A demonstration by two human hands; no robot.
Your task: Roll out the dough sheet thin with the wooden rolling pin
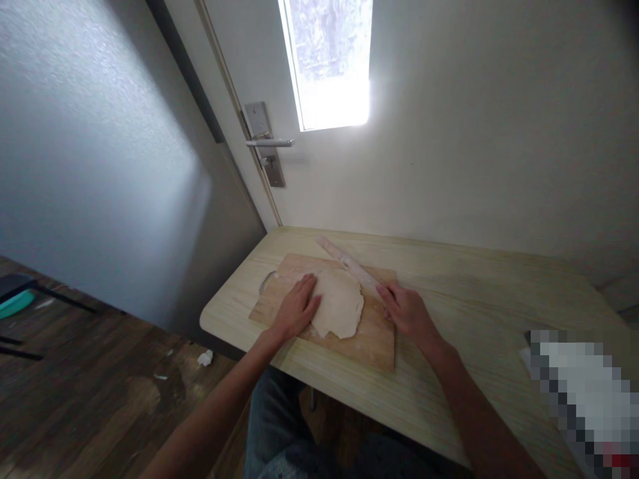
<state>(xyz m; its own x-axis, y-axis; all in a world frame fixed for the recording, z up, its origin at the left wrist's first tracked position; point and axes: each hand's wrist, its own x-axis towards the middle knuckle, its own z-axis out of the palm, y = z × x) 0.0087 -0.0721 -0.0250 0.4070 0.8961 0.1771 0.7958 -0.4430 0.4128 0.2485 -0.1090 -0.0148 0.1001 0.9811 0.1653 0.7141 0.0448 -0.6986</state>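
A flat, ragged-edged sheet of dough (337, 304) lies on a wooden cutting board (377, 342), which has a metal handle (266, 282) at its left end. My left hand (298, 306) rests at the left edge of the dough, fingers stretched out and holding nothing. In my right hand (407, 309) is one end of a floury rolling pin (347, 259). The pin slants up and left from my fist, by the dough's upper right edge; whether it touches the dough I cannot tell.
The board sits on a pale wooden table (479, 319) against a white door with a metal lever handle (272, 143). A blurred-out object (589, 392) lies on the table at right. Scraps of white paper (205, 358) and a green basin (17, 303) are at floor level on the left.
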